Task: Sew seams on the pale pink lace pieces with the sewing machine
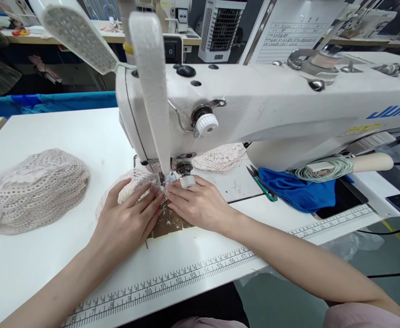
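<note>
A piece of pale lace (pixel 134 181) lies under the needle area of a white JUKI sewing machine (pixel 234 105). My left hand (pixel 129 216) rests on this lace with its fingers stretched out and spread, fingertips close to the presser foot (pixel 163 178). From the right, my right hand (pixel 200 202) meets it at the foot, fingers pressed together at the lace edge; its thumb is largely hidden. The lace between the fingertips is small and partly covered. Below the hands shows a brownish metal plate (pixel 172 219) with bits of thread on it.
A stack of lace pieces (pixel 35 191) sits at the left; more lace (pixel 220 157) lies behind the needle. Right of it are thread snips (pixel 262 184), blue cloth (pixel 298 189), a dark phone-like slab (pixel 346 198) and a cord coil (pixel 324 169). A ruler tape (pixel 172 284) lines the front edge.
</note>
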{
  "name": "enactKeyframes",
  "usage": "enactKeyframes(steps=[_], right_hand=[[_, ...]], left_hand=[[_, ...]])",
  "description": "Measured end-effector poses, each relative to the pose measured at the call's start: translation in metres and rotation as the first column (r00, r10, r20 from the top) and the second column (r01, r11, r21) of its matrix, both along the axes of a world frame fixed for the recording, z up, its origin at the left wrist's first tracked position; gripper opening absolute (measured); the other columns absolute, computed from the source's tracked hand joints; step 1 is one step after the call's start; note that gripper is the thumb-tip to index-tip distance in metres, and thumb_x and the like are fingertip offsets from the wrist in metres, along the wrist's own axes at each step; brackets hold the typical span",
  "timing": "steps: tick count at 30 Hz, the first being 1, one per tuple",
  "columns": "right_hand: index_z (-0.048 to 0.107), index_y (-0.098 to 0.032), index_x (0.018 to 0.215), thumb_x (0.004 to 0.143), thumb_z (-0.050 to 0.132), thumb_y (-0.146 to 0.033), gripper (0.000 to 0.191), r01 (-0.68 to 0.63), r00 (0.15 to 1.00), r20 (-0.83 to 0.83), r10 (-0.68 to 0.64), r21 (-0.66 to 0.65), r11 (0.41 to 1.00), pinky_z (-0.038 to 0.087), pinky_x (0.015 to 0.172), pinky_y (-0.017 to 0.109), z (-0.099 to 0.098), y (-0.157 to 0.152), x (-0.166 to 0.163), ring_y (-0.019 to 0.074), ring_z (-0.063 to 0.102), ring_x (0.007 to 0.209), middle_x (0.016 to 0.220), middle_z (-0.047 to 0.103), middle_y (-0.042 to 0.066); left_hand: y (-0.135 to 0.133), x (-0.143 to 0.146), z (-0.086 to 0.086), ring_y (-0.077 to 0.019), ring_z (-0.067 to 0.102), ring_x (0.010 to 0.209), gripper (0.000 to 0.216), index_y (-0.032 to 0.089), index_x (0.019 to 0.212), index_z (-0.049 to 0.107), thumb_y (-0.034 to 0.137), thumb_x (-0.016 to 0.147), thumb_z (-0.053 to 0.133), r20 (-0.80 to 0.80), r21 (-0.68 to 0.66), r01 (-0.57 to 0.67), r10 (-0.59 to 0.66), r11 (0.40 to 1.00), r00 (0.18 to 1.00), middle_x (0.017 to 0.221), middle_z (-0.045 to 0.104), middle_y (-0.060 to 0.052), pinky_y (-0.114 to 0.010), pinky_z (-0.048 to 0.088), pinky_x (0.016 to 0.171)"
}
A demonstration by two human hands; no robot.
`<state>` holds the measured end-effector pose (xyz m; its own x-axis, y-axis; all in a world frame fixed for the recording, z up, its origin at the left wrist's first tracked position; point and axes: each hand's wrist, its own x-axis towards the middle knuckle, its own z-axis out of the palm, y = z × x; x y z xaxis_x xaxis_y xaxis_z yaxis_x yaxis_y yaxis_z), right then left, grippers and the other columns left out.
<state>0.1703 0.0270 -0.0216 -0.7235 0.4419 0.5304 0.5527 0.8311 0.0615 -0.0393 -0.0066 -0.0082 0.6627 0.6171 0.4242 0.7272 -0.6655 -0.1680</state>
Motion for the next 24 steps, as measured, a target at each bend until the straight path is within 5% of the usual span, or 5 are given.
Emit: enactKeyframes(steps=[24], right_hand=[[0.070,-0.010,0.100,0.097,0.048,-0.023,0.026,0.049,0.999,0.006,-0.049,-0.005,0.999,0.045,0.088,0.035,-0.0054,0.0054,-0.0021,0.0186,0.064,0.093,0.099,0.074,0.008]], left_hand=[[0.0078,-0.0045,-0.0012,-0.0274,0.062,0.112,0.033,0.017,0.124,0.059,0.025,0.093,0.052,-0.017,-0.004,-0.025,0.025,1.000,1.000,0.119,0.068,-0.011,-0.056,0.027,0.107]])
